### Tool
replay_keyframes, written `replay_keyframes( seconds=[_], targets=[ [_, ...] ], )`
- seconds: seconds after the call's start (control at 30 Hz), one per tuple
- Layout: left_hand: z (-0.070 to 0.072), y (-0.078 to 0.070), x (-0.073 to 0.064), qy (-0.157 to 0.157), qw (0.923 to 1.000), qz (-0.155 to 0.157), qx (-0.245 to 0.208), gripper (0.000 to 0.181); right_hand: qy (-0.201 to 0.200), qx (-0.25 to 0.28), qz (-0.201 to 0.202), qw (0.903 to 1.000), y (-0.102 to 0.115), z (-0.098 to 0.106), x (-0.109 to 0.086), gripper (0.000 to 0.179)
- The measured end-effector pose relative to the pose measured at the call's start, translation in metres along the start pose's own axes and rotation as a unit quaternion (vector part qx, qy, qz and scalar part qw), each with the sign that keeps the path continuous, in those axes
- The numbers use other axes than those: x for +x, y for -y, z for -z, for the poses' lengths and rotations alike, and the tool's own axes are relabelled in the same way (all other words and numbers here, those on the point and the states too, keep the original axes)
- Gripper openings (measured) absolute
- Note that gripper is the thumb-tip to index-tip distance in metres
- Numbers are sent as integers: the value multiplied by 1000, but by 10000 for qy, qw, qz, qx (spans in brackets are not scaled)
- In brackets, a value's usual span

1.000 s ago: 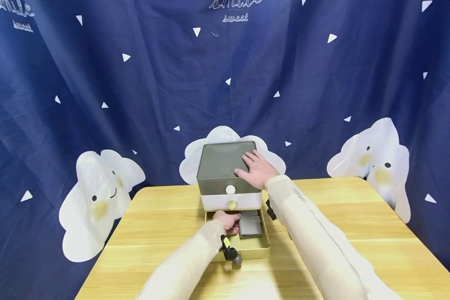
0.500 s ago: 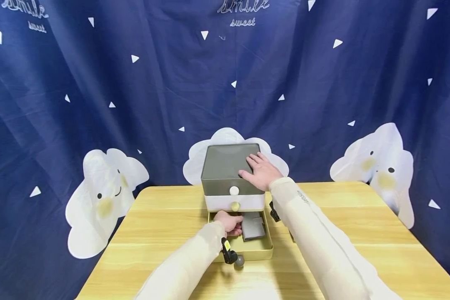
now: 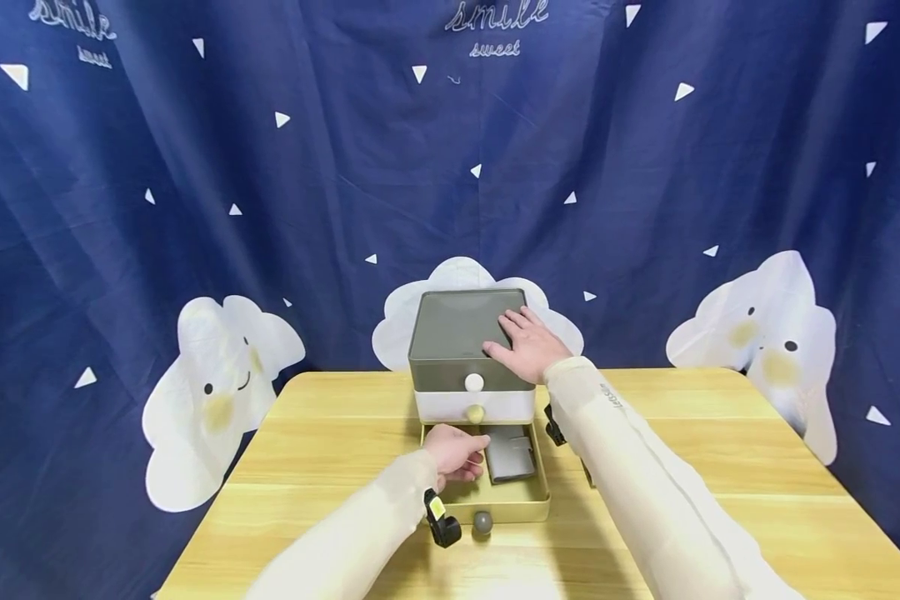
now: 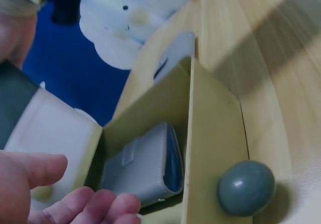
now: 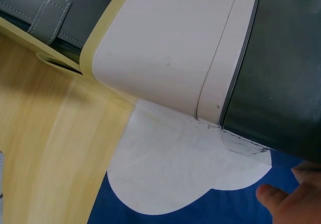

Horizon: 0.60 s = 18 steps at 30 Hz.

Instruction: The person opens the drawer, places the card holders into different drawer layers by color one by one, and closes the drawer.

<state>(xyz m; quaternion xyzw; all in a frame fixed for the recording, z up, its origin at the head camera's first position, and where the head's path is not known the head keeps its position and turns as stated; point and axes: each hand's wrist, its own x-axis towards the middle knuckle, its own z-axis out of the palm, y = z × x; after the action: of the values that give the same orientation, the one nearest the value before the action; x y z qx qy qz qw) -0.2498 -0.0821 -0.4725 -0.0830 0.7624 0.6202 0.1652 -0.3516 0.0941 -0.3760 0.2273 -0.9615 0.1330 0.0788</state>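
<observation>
A grey wallet (image 3: 512, 457) with a strap tab lies in the pulled-out bottom drawer (image 3: 521, 510) of a small stacked drawer box. My left hand (image 3: 456, 452) is over the left part of that drawer, thumb tip close to the wallet's left edge. In the left wrist view its thumb and fingers (image 4: 95, 204) are apart with nothing between them. My right hand (image 3: 528, 346) rests, fingers spread, on the right side of the box's dark grey-green top (image 3: 461, 325). In the right wrist view only a bit of that hand (image 5: 301, 199) shows at the lower right.
The drawer has a round grey knob (image 3: 483, 522). Above it are a white drawer (image 3: 442, 406) with a yellow knob and a grey one with a white knob. Another grey item (image 4: 178, 56) lies on the wooden table (image 3: 330, 450) right of the drawer. Behind hangs a blue curtain (image 3: 345, 167).
My left hand has drawn back slightly from the wallet, its wrist swinging left and off the drawer knob. The wallet sits a little more turned. The right hand stays on the top.
</observation>
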Motion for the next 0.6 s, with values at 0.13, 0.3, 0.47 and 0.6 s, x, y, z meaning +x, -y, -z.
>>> replay_keyframes(
  seconds=[0.13, 0.3, 0.47, 0.6],
  targets=[
    [4, -7, -16, 117, 9996, -225, 134, 34, -4, -20, 5, 10000, 0, 0, 0, 79],
    [10, -12, -26, 187, 9987, -463, 126, 38, -23, -49, 40, 10000, 0, 0, 0, 78],
    [19, -18, -35, 268, 9974, -665, 110, 38, -49, -47, 70, 10000, -1, -1, 1, 78],
    [28, -28, -44, 328, 9961, -795, 206, 39, -25, -83, 52, 9999, -2, -2, 2, 80]
  ],
)
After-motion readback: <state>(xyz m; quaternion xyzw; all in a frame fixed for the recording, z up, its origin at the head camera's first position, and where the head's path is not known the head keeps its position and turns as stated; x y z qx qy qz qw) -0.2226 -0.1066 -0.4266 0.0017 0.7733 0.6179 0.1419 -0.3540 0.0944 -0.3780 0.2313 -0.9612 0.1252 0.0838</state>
